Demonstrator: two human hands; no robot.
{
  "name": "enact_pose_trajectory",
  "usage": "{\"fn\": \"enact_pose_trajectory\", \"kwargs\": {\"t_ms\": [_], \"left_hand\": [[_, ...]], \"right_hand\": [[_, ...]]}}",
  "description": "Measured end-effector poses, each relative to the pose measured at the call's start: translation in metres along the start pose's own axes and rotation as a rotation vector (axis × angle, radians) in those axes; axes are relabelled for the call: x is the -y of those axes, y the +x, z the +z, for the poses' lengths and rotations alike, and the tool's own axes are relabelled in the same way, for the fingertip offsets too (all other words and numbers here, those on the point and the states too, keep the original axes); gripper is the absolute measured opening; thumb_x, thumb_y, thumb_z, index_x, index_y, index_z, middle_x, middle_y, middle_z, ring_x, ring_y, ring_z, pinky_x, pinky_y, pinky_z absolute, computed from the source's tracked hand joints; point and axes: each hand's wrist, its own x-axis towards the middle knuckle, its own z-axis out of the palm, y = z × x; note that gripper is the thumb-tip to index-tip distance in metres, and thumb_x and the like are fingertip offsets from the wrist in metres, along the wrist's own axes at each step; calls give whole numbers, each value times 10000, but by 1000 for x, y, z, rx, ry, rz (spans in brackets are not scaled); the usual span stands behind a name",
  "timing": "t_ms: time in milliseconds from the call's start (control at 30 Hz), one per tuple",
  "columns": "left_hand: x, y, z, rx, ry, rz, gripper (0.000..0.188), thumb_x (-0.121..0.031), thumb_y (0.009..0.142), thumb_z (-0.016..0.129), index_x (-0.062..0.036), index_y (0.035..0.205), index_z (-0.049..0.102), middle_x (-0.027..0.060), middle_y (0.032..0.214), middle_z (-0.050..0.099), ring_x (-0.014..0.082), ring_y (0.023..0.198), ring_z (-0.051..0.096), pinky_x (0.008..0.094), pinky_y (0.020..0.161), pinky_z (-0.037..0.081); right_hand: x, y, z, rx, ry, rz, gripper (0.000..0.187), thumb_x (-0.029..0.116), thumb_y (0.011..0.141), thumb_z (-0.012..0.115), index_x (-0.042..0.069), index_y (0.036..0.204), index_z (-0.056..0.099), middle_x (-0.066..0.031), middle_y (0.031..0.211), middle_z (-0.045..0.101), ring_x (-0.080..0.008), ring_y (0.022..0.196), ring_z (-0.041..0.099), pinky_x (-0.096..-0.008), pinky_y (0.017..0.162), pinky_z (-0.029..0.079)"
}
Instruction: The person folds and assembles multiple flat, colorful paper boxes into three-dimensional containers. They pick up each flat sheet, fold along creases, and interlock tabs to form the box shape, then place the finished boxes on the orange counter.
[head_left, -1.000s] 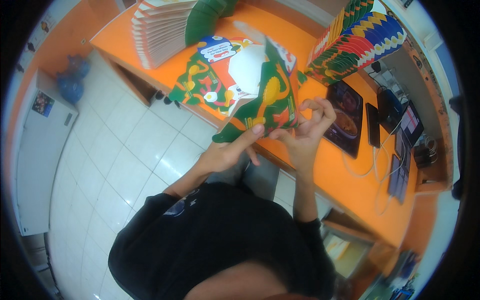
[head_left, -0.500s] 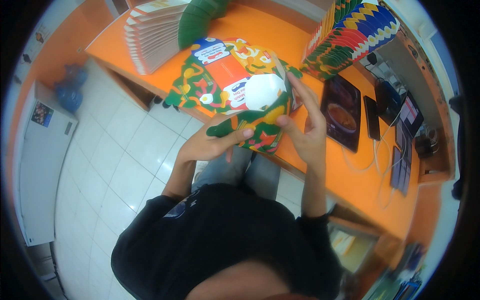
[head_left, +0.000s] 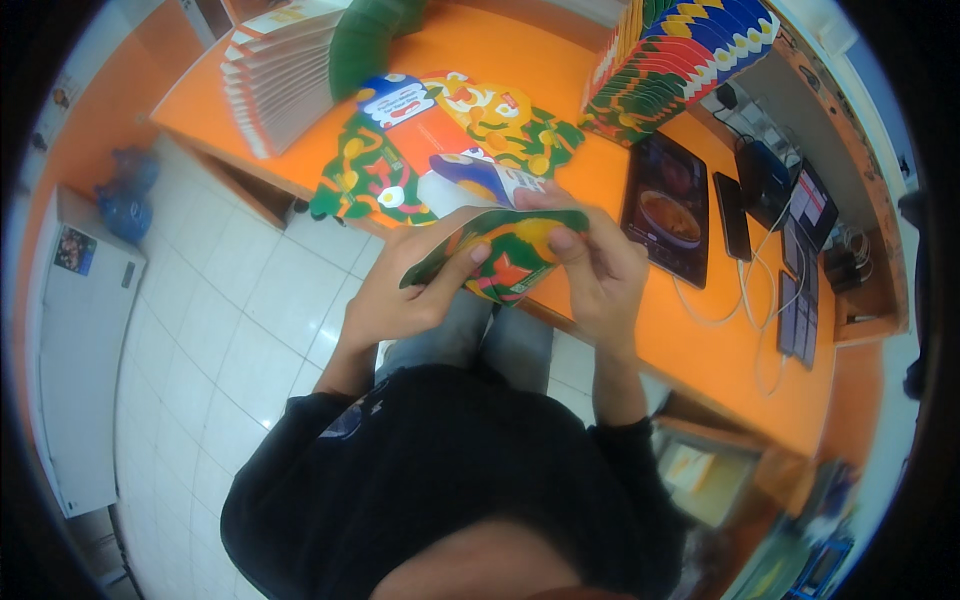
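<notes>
A folded piece of colourful printed card (head_left: 505, 250), green, yellow and orange, is held up between both hands over the front edge of the orange table (head_left: 560, 80). My left hand (head_left: 400, 290) grips its lower left side, thumb on top. My right hand (head_left: 595, 265) pinches its upper right edge with the fingers curled over it. Just beyond, a flat die-cut card sheet (head_left: 430, 140) of the same print lies spread on the table.
A stack of white-edged card sheets (head_left: 280, 70) stands at the back left, a fanned stack of bright cards (head_left: 680, 60) at the back right. A tablet (head_left: 668, 205) and a phone (head_left: 733, 215) with cables lie to the right. White tiled floor (head_left: 230, 330) lies below the table.
The card has been drawn off the table toward my body and folded into a smaller shape. Both hands moved down and closer together on it.
</notes>
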Motion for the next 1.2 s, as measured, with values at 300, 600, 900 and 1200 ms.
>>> {"fn": "enact_pose_trajectory", "kwargs": {"t_ms": [300,600,900,1200], "left_hand": [[-13,2,2,-99,-210,-176,245,-169,935,588,16,1095,597,54,768,645,96,619,597,208,517,434],[-28,-3,10,-110,-587,-500,416,-313,922,620,31,1148,564,54,796,653,44,389,493,169,287,300],[-8,2,18,-67,-954,-555,445,-270,884,684,2,1197,526,70,1031,650,85,757,658,184,526,513],[-16,-4,22,-140,-708,-328,329,-173,936,609,5,1202,533,107,1081,614,172,983,600,274,834,479]], "right_hand": [[-1,-6,9,-168,225,33,195,-1,905,583,-54,1077,658,-180,1047,692,-223,1048,646,-317,943,477],[-12,3,-17,9,-21,-574,215,-134,722,581,-55,874,712,-205,937,704,-415,907,685,-419,801,554],[-18,0,-21,94,113,-410,148,4,867,565,-56,865,701,-209,976,696,-432,986,655,-450,845,523],[2,-21,-1,-13,148,132,369,126,960,531,-51,1283,532,-223,1301,552,-296,1245,517,-370,1041,393]]}}
